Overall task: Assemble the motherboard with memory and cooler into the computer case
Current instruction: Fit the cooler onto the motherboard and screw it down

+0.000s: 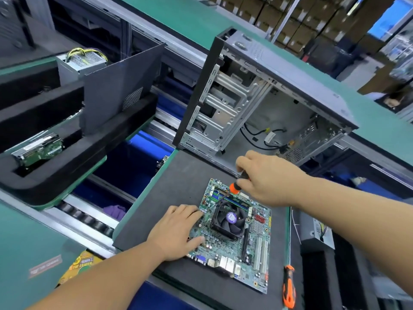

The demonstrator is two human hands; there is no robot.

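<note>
A spare screwdriver (289, 287) with orange-and-black handle lies nearest, on the dark foam mat (178, 175), just right of the board's near corner.

The motherboard (257, 260) lies flat on the mat, port block toward the viewer. The cooler (225, 220), a black fan with purple hub label, sits on the board near its centre. A memory stick (238, 203) stands in a slot just beyond the cooler.

The left hand (176, 231) rests palm-down on the board's left edge; its fingers (192, 212) are spread and fairly straight, tips touching the board beside the cooler, thumb lying on the board nearer the viewer.

The right hand (263, 177) is above the board's far end, fingers curled round a second screwdriver (237, 186), gripping its handle. The shaft angles down toward the far-left corner of the cooler; whether the tip touches a screw cannot be told.

Beyond the mat the case (279, 86) stands on the green counter (201, 16), open side toward the viewer, loose cables (268, 137) lying inside.

To the left, a foam tray (67, 157) holds a drive (38, 151); behind it stand a dark panel (118, 86) and a power supply (78, 61).
</note>
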